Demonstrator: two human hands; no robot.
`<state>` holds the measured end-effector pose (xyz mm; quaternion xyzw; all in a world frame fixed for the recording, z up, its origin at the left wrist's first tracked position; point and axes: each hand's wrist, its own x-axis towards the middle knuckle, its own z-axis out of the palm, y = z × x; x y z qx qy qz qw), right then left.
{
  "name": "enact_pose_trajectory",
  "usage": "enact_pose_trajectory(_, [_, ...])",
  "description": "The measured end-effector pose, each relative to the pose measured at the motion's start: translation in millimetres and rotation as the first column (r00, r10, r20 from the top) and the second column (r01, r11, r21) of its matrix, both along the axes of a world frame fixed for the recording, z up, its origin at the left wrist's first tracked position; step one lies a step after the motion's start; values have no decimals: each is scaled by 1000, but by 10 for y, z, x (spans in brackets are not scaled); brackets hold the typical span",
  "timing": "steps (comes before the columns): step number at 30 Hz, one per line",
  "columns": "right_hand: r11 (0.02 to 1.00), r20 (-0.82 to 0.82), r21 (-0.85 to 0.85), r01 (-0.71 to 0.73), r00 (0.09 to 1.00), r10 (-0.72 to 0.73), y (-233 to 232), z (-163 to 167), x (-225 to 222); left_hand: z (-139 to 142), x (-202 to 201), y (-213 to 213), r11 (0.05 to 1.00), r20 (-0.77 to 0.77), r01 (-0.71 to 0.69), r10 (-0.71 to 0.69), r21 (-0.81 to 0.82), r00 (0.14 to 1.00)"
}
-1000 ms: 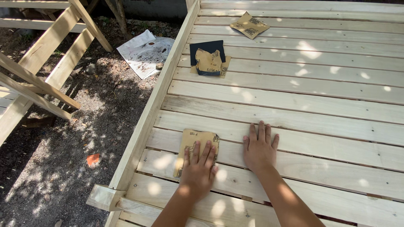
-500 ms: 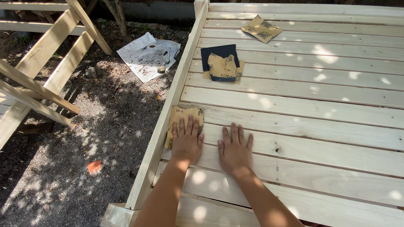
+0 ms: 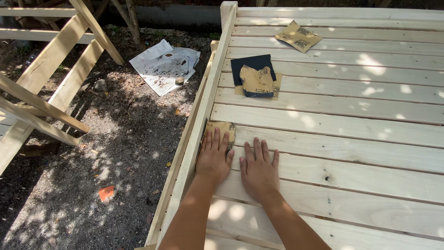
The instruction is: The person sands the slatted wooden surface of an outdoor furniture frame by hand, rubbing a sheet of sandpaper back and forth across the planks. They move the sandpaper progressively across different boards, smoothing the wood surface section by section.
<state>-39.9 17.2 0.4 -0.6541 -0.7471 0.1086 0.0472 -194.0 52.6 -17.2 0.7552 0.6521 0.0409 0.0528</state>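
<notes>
Left hand [image 3: 213,157] flat, fingers spread, pressing sandpaper [image 3: 222,128] at the deck's [image 3: 351,125] left edge; right hand [image 3: 259,171] flat beside, grasping nothing. Bare boards to the right.

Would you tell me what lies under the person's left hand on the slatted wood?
A tan sheet of sandpaper lies flat beneath the left hand, on the pale wooden slats. Only its far edge shows past the fingertips; the rest is covered by the palm.

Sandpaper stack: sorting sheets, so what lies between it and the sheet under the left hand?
Head view: only bare planks between stack and sheet.
</notes>
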Motion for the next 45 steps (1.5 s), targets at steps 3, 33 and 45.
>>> enact_pose_trajectory(3, [1000, -6, -5, 14, 1000, -14, -2, 6, 7, 33, 77, 374, 999, -34, -21, 20, -36, 999])
enact_pose_trajectory(33, [940, -485, 274, -202, 815, 317, 465, -204, -6, 120, -130, -369, 1000, 496, 20, -20, 5, 868])
enact_pose_trajectory(45, [916, -518, 308, -257, 762, 388, 338, -114, 182, -86, -97, -561, 992, 5, 95, -95, -80, 995])
